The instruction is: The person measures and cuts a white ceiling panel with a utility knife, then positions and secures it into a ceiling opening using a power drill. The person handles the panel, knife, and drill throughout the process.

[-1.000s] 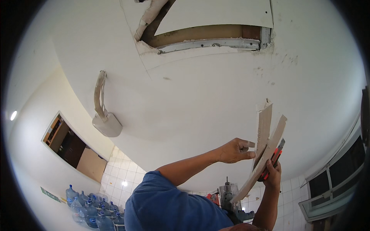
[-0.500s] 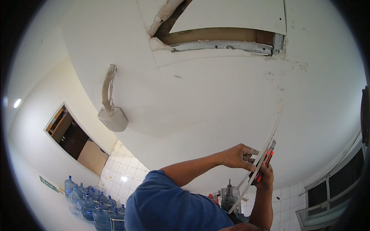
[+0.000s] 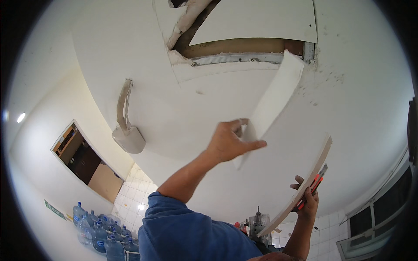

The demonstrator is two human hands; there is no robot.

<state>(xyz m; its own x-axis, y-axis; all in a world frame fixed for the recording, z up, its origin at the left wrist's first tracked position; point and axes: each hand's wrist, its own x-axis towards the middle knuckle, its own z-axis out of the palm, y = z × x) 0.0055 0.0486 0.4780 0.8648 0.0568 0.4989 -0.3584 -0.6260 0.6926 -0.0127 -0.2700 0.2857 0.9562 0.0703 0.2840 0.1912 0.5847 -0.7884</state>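
Note:
Raised out in front of me, my left hand pinches a white plasterboard strip near its lower end, thumb stretched across it. The strip's upper end overlaps the right part of the opening in the white ceiling. Lower right, my right hand is closed around a red and black utility knife, its blade pointing up. The same hand also grips a second, long plasterboard strip, seen nearly edge-on, with a pale broken edge. Some of the right fingers are behind this strip.
A metal profile runs along the opening's near edge. A white box hangs on a wrapped conduit to the left. Several blue water bottles stand lower left near a doorway. A power tool is below me.
My left hand has moved up and left from the right hand, carrying a plasterboard strip away from the other one. The right hand has shifted slightly right with the knife and remaining strip.

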